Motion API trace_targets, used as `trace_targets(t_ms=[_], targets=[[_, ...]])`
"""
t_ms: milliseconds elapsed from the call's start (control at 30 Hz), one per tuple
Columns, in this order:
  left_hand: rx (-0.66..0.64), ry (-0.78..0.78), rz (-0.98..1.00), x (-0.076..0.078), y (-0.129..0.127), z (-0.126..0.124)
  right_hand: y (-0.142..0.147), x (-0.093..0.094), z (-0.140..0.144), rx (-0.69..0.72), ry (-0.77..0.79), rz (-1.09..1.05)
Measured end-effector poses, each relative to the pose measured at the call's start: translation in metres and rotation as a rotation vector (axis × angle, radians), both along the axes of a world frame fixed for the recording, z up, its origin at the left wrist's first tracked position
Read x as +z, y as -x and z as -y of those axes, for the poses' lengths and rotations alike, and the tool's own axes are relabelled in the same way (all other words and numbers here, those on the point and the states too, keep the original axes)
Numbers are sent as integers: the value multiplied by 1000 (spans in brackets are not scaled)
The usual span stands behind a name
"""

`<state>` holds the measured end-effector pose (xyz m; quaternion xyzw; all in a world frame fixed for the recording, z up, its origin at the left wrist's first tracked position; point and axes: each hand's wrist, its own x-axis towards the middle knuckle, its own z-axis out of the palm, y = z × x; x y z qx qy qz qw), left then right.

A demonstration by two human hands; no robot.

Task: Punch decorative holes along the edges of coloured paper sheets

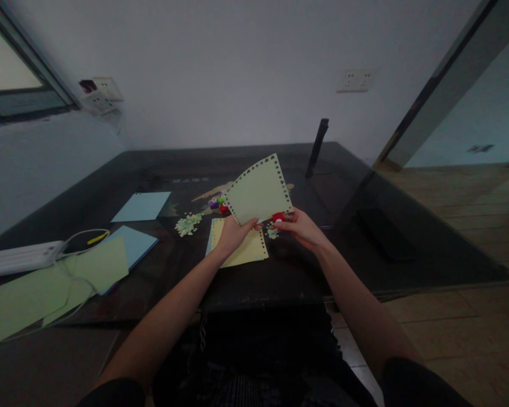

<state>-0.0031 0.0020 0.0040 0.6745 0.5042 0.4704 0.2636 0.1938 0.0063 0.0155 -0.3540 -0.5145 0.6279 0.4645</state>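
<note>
My left hand pinches the lower left edge of a pale green sheet of paper, held tilted above the table. Small dark-looking cut-out shapes run along the sheet's borders. At its lower right corner, my right hand is closed on a small red craft punch, which meets the paper's edge. Below lies a yellow sheet with punched borders, partly hidden by my left hand. Several colourful small punches stand behind the held sheet. Little paper cut-outs lie heaped to the left, with a smaller pile under my right hand.
Blue paper and green sheets lie on the dark table's left side. A white power strip with a cable sits there too. A black upright object stands at the back right, and a flat black object lies at right.
</note>
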Motion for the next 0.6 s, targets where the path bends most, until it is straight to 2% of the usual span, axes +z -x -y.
trace_targets(t_ms=[200,400,600], targets=[[-4,28,46,5,-2,3,-4,-2,-2,20,-36,11],[-7,49,108,10,-1,4,-8,-4,-3,53,27,97],[-12,93,126,7,1,-1,-9,-1,-5,-20,55,132]])
